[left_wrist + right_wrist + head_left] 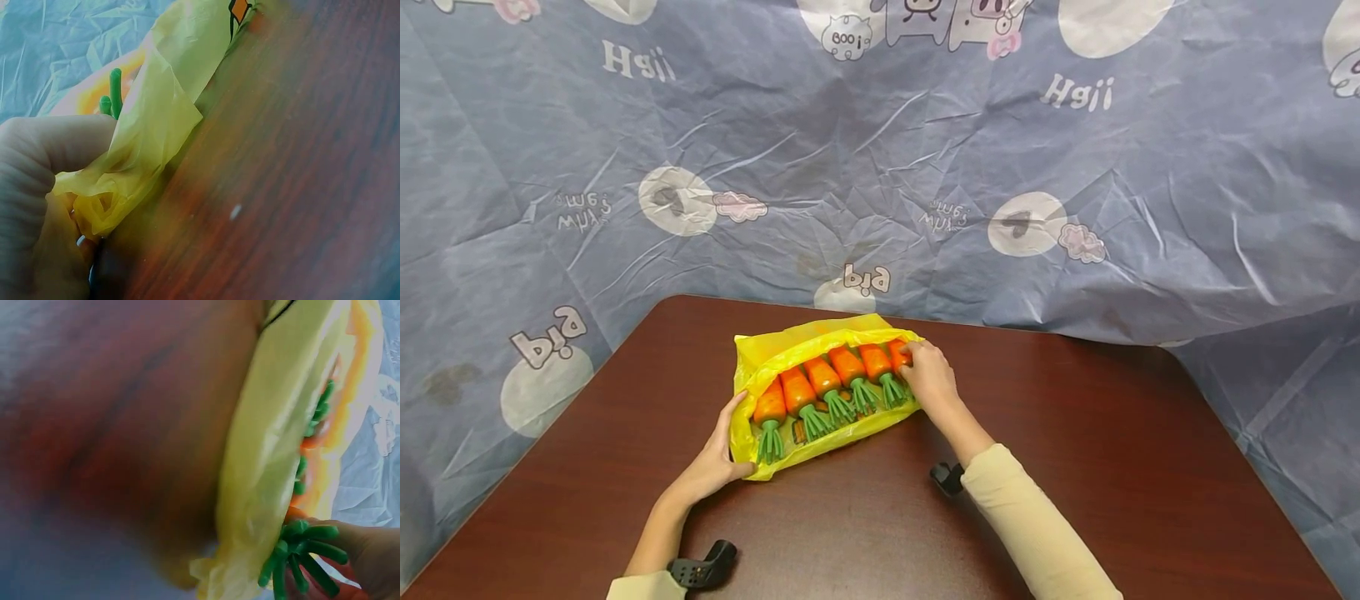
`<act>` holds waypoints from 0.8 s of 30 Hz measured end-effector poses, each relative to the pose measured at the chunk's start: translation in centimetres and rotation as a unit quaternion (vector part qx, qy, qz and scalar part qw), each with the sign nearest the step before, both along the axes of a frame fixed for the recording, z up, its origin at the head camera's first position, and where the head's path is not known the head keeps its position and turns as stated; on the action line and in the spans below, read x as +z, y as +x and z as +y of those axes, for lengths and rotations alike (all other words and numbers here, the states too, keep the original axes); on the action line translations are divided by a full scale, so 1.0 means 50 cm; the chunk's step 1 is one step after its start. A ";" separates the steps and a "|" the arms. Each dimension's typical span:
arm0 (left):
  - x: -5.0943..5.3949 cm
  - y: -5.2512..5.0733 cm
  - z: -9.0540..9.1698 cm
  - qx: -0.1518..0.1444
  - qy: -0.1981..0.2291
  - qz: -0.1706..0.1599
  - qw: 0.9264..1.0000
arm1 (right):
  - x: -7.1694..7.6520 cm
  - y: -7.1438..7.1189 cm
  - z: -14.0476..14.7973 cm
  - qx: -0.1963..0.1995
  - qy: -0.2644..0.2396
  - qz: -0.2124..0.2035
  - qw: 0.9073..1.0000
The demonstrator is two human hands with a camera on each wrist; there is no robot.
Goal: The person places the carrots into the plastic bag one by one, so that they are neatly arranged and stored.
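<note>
A yellow plastic bag [808,336] lies on the table with its wide mouth facing me. Several toy carrots [824,379] with green tops sit in a row inside it. My left hand [715,462] grips the bag's left end, thumb at the lower corner; in the left wrist view, the thumb [75,140] presses against the thin plastic [156,119]. At the opposite end, my right hand [931,379] pinches the rightmost carrot [898,353] within the opening. Its green top [303,550] shows beside my fingers in the right wrist view. The bag hides some of the left fingers.
The dark red-brown table [1075,433] extends around the bag, with rounded far corners. A grey-blue printed cloth [850,167] hangs behind the table's far edge. Black wrist cameras [703,568] are strapped on both arms.
</note>
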State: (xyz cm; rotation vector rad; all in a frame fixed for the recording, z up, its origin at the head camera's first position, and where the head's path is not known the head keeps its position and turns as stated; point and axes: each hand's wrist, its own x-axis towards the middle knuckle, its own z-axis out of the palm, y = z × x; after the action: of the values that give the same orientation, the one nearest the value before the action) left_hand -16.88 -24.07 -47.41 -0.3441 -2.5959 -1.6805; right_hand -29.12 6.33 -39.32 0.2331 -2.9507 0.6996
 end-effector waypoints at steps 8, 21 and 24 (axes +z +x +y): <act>0.003 0.003 0.000 -0.006 0.001 0.000 1.000 | -0.016 0.009 0.043 0.073 0.000 -0.053 0.996; 0.008 0.008 0.002 -0.010 0.011 -0.012 1.000 | -0.023 0.056 0.112 0.172 -0.016 -0.121 0.978; 0.008 0.010 0.002 -0.012 0.010 -0.011 1.000 | -0.028 0.066 0.118 0.163 -0.007 -0.106 0.981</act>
State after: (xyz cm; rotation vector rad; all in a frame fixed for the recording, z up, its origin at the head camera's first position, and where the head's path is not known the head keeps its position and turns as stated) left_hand -16.40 -23.96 -47.01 -0.3578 -2.5991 -1.7269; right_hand -25.82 12.23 -40.72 0.6962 -3.1415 0.8302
